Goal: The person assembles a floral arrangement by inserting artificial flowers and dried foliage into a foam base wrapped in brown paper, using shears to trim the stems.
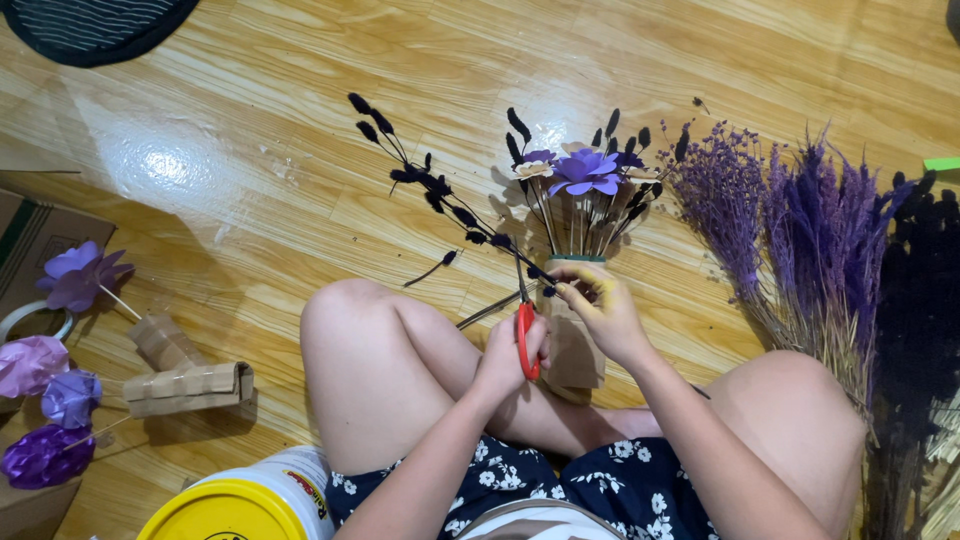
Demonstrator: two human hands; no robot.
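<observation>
While the left hand (505, 355) grips red-handled metal scissors (524, 320), the right hand (600, 310) pinches a dark, bud-tipped dried sprig (440, 190) beside a brown paper-wrapped vase (572, 345) of purple paper flowers (585, 172), standing on the glossy wooden floor (250, 160) between the knees.

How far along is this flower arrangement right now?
Done: purple paper flowers and dark sprigs stand bundled in the brown wrap. In hand: left hand works red scissors while right hand holds a black sprig. Left: lavender bunches lie unused.
</observation>
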